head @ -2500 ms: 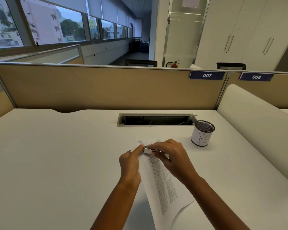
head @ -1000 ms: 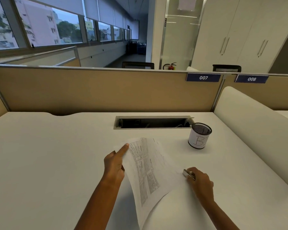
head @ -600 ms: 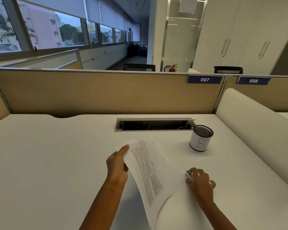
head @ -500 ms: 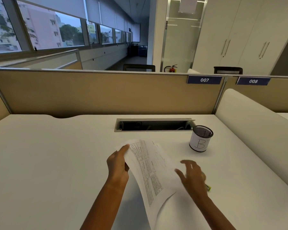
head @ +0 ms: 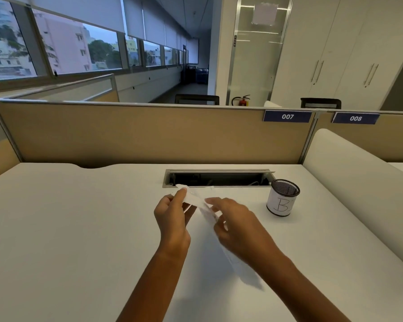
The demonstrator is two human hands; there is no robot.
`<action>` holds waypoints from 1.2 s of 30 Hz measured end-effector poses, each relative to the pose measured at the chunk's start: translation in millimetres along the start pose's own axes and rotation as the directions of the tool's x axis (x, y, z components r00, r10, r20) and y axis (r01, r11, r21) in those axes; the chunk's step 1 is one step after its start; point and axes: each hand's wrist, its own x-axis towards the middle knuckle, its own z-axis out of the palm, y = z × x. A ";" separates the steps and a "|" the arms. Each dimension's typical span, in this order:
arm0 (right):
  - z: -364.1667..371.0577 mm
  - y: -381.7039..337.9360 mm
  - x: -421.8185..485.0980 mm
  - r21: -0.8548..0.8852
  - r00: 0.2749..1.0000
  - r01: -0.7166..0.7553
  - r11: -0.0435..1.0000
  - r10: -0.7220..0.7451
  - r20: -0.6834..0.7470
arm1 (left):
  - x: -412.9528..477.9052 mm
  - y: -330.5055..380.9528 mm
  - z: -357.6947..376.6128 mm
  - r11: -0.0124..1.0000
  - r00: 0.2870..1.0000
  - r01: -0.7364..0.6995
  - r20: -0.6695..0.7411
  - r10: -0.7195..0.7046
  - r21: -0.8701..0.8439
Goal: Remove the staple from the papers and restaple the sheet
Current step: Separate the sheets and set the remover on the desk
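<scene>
The white printed papers (head: 194, 198) hang above the desk, turned almost edge-on and blurred, their lower end trailing toward me. My left hand (head: 172, 219) pinches their top corner between thumb and forefinger. My right hand (head: 237, 223) is just to the right of it, thumb above and fingers curled below the sheets' edge, touching them. No staple shows in the blur. No stapler or staple remover is in view.
A mesh pen cup (head: 282, 199) with a paper label marked "B" stands at the right. An open cable slot (head: 219, 178) lies just beyond the hands. A tan partition (head: 149, 135) closes the back, and a white curved divider (head: 358, 173) borders the right.
My right hand set the small metal tool down on the desk to the right, then came back up to the papers. The left hand lifted the sheets and turned them edge-on.
</scene>
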 end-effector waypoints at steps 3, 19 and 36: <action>-20.0 2.0 6.0 -0.062 0.988 0.007 0.998 -0.017 -0.152 | -2.3 8.0 3.2 0.996 0.992 -0.092 0.092 0.091 0.006; -49.1 13.5 31.1 -0.094 0.899 0.096 0.991 -0.128 -0.420 | -7.1 29.2 -6.0 0.870 0.847 -0.418 0.459 0.269 0.262; -17.4 -6.0 26.1 -0.322 0.761 0.385 0.865 -0.495 -0.420 | -16.7 22.3 -4.5 0.625 0.742 -0.662 0.480 0.468 0.414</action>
